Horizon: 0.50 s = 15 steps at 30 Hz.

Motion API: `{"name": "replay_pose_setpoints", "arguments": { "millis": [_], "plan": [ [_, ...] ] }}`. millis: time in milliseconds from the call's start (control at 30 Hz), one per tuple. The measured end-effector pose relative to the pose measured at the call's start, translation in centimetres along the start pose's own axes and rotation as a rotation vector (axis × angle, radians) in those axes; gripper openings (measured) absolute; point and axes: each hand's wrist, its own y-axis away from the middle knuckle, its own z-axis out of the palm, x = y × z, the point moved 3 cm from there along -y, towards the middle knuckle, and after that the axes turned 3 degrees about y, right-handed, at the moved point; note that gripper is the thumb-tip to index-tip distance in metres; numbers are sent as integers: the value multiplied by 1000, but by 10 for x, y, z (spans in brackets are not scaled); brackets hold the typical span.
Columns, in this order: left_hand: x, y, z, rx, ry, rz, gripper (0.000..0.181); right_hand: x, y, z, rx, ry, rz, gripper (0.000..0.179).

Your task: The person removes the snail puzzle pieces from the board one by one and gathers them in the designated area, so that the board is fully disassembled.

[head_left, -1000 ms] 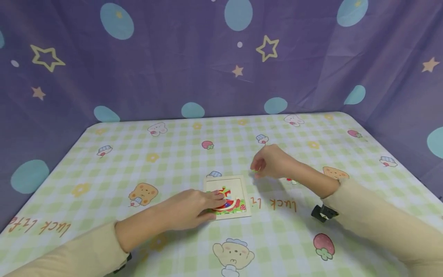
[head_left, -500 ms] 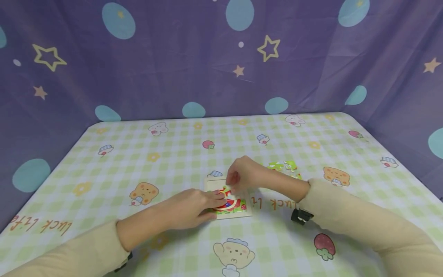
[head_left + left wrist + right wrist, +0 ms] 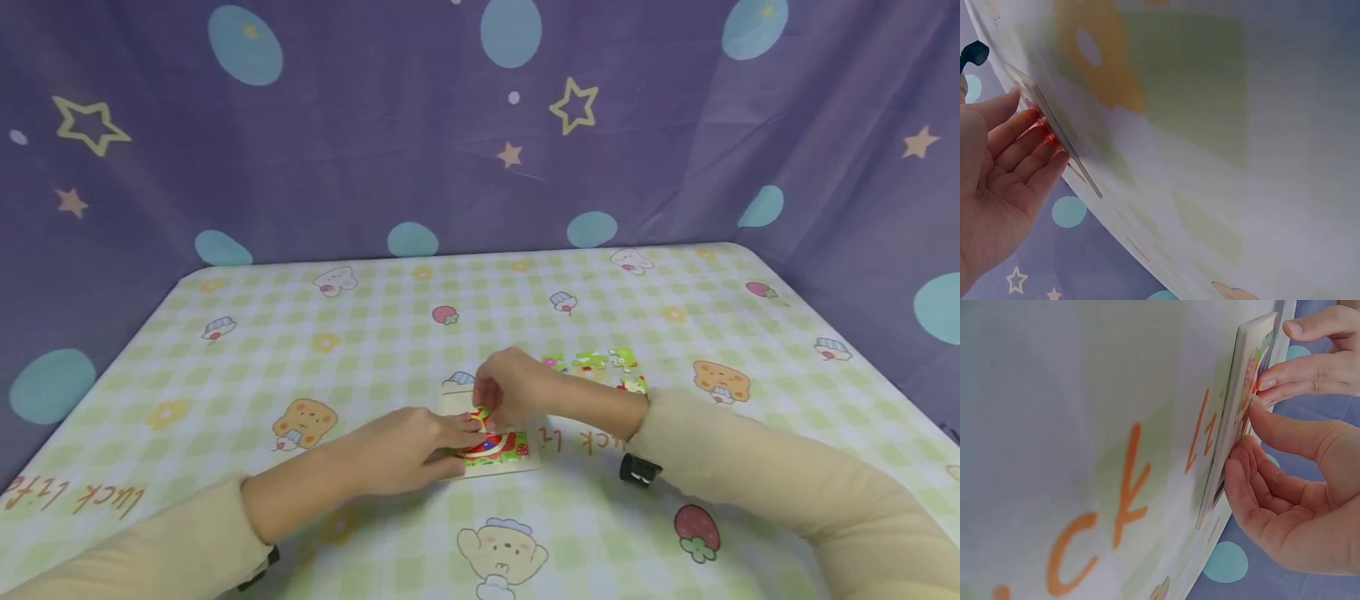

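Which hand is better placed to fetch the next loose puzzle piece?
Probably the right hand: it is nearer the loose puzzle pieces, while the left hand rests on the puzzle board.

I face a table [image 3: 390,342] in green-and-white checks; beyond it and at both sides I see a purple curtain [image 3: 360,142] with blue dots [image 3: 511,32] and stars [image 3: 573,87].

head: even light, soft shadows on tablecloth [image 3: 390,333] | wrist views: dimmer, slightly soft
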Motion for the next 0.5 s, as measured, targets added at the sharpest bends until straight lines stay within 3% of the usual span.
{"name": "replay_pose_setpoints", "arguments": {
  "millis": [233, 500],
  "plan": [
    [3, 0, -2, -15, -45, -5, 38, 1, -3, 0, -19, -10, 47, 22],
    [4, 6, -2, -7, -56, -6, 39, 5, -4, 1, -28, -36, 44, 20]
  ]
}}
